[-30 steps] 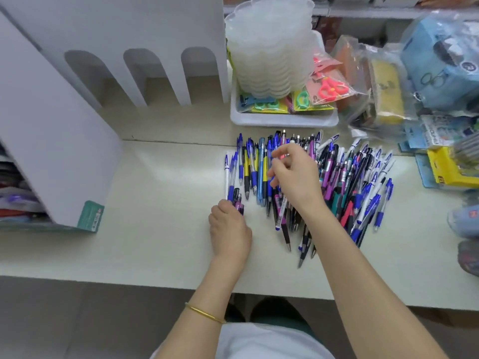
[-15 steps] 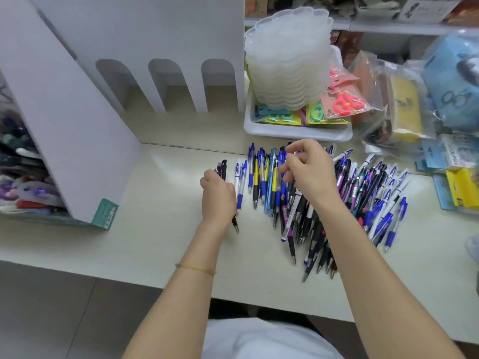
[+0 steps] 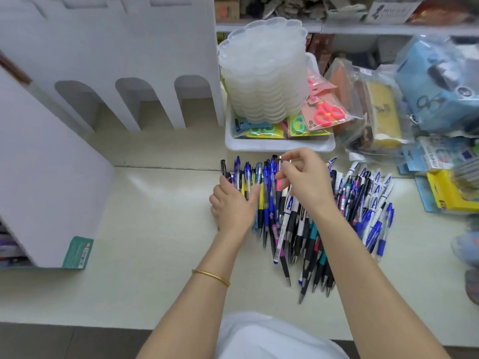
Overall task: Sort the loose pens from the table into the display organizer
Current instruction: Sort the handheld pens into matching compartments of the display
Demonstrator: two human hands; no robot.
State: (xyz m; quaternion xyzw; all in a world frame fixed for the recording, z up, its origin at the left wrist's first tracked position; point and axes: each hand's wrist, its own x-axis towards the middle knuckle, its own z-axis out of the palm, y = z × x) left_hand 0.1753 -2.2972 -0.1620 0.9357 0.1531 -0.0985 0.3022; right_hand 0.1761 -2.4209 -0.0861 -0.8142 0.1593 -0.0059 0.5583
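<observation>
**The tally**

Pens (image 3: pixel 373 229): one heap, too many and too overlapped for an exact figure, several dozen at least. Two hands, a left hand (image 3: pixel 233 206) and a right hand (image 3: pixel 308 182). One gold bangle (image 3: pixel 211 275). Two white cardboard stands: the display organizer (image 3: pixel 51 164) and an arched stand (image 3: pixel 116 47) with three arches. One stack of clear trays (image 3: pixel 264 73), number in it impossible to tell. One white bin (image 3: pixel 280 146). One pair of red scissors (image 3: pixel 328 114).

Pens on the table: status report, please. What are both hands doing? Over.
Left hand curled over the left edge of the loose multicoloured plastic pens. Right hand pinching one pen top. White cardboard display organizer left, nothing between.
</observation>
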